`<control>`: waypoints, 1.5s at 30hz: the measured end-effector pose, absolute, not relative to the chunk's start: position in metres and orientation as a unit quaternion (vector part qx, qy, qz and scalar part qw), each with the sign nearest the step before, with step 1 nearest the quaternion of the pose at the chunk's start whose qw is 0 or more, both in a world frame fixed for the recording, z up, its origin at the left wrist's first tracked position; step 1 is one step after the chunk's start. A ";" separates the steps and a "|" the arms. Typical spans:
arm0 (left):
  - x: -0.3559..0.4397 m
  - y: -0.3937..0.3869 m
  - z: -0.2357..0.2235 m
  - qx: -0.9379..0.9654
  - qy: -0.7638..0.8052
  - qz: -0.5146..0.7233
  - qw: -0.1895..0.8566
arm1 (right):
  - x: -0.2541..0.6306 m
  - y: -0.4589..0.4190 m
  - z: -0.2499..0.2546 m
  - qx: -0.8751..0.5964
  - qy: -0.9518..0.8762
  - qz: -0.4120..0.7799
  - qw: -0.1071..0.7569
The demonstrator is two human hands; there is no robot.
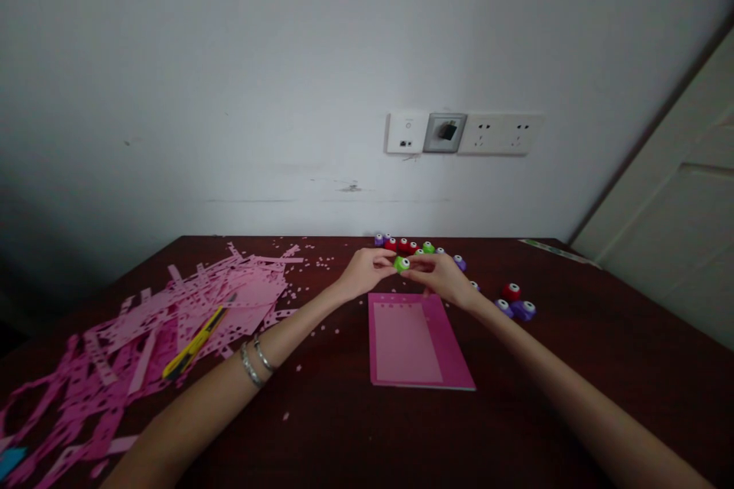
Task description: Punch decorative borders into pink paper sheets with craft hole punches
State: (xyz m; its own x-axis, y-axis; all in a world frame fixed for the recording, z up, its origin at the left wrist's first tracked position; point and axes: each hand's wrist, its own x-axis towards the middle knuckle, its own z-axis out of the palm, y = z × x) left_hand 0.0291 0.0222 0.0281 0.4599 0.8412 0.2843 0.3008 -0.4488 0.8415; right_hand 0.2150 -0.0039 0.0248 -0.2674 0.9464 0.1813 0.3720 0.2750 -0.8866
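A small green craft punch with a white-and-black round top is held between both hands above the table. Fingers of my left hand are closed on its left side. My right hand grips it from the right. Just below the hands lies a dark pink sheet with a smaller light pink sheet on top, which has a row of punched holes near its upper edge. Behind the hands stand several more craft punches, among them a red punch and a purple punch.
Pink paper scraps cover the table's left side, with a yellow utility knife on them. Tiny punched bits are scattered nearby. At right sit a red punch and purple punches. A ruler-like strip lies at the far right.
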 end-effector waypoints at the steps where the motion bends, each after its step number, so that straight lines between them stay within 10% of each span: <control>1: 0.028 0.023 0.028 0.774 0.366 0.351 0.380 | 0.218 -0.004 0.028 -0.463 -0.719 0.367 0.365; 10: 0.025 0.023 0.016 0.839 0.328 0.223 0.371 | 0.236 -0.007 0.032 -0.416 -0.826 0.325 0.198; 24: 0.027 0.004 0.020 0.915 0.374 0.050 0.144 | 0.243 0.004 0.004 -0.417 -0.858 0.224 0.199; 45: 0.030 0.006 0.018 0.919 0.363 0.037 0.152 | 0.250 -0.007 0.021 -0.475 -0.828 0.277 0.111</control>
